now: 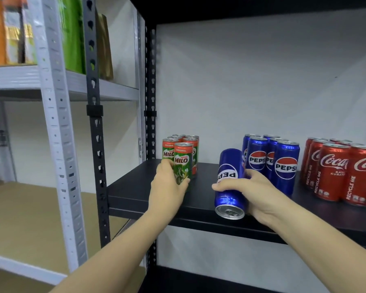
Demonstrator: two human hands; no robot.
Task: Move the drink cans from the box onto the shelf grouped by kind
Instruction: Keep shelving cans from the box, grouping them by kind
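We see our left hand (167, 185) curled round the front can of a cluster of small green-and-red Milo cans (183, 163), which stand upright near the left end of the black metal shelf (135, 193), close to the back wall. The gripped can stands nearest the shelf's front edge of its group, touching its neighbours.

Our right hand (249, 191) clasps a tall blue Pepsi can (230, 182) that is upside down and tilted, its silver top hanging over the shelf's front edge and its logo inverted. Just to its right a group of upright blue Pepsi cans (279, 163) stands in the shelf's middle, and we cannot tell whether the held can touches them. Further towards the right end, a group of upright red Coca-Cola cans (342, 172) stands apart from the blue ones.

Beside the left end of the black shelf stands a pale grey metal rack (57, 127) carrying blurred orange and green packets (70, 34) on its upper board.
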